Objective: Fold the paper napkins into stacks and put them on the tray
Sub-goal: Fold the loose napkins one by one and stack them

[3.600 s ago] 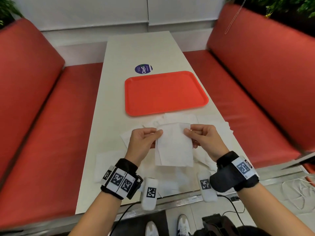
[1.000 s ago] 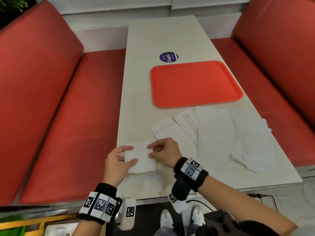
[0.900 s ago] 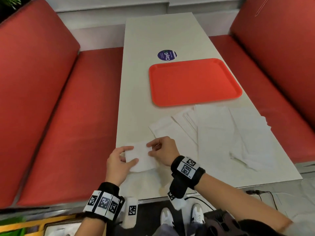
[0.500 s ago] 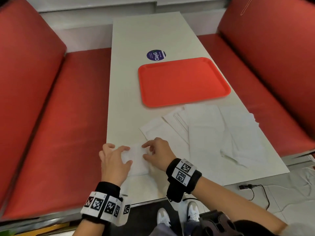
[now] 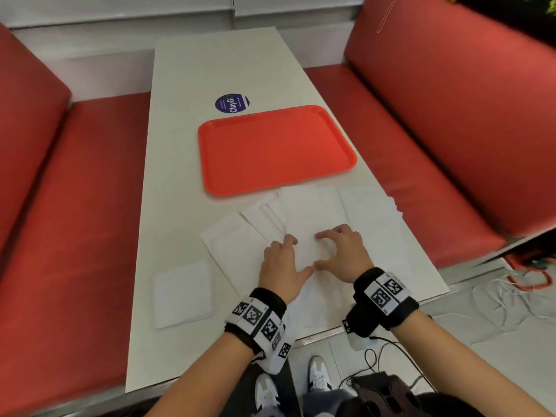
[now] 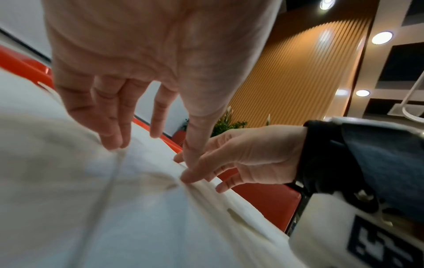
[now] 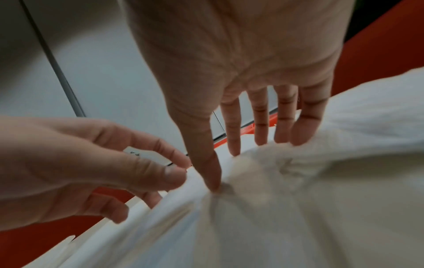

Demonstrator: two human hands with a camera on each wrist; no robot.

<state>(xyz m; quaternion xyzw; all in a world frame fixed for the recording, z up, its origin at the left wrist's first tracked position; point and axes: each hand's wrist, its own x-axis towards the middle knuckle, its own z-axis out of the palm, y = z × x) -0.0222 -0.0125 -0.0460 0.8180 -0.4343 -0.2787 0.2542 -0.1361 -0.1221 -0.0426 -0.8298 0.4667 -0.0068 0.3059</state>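
Several unfolded napkins were spread in an overlapping fan at the table's centre, just below the empty orange tray at twelve o'clock, presumably so that each sheet could be drawn off in turn. One folded napkin had been set apart at eight o'clock, seemingly to start a stack away from the loose sheets. The left hand and the right hand were placed side by side on the top sheet, thumbs nearly touching, fingers spread and only lightly bent, with the fingertips pressed into the paper; nothing was gripped, although the wrist views were blurred and a slight pinch could not be ruled out. The paper was bunched under the right thumb, probably to lift an edge. Compared with half a second before, the folded square had been released and both hands had been moved rightward onto the pile.
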